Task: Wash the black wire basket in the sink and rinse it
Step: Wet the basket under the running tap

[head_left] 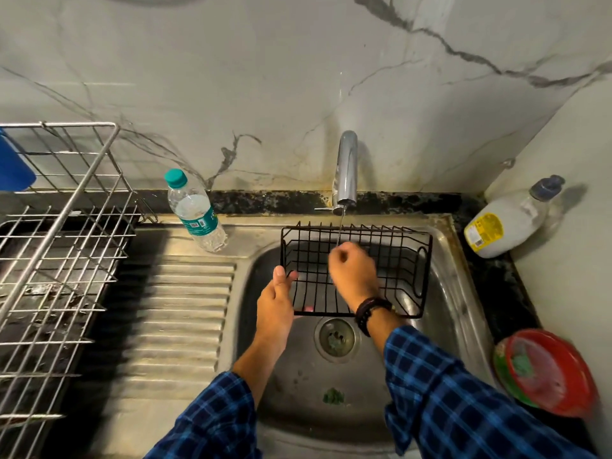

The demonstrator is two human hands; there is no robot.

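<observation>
The black wire basket (pixel 402 260) hangs tilted over the steel sink (pixel 443 293), under the chrome tap (pixel 346 173). A thin stream of water runs from the tap onto it. My left hand (pixel 276 296) grips the basket's left front corner, thumb over the rim. My right hand (pixel 354 271) is inside the basket with fingers curled against the wires, right under the stream. Whether it holds anything is hidden by the fingers.
A clear water bottle (pixel 195 213) leans on the sink's back edge, left of the basket. A steel dish rack (pixel 63 233) fills the left counter beside the ribbed drainboard (pixel 185 313). A white soap bottle (pixel 506 220) and a red bowl (pixel 549 369) sit to the right. The drain (pixel 336 337) is below the basket.
</observation>
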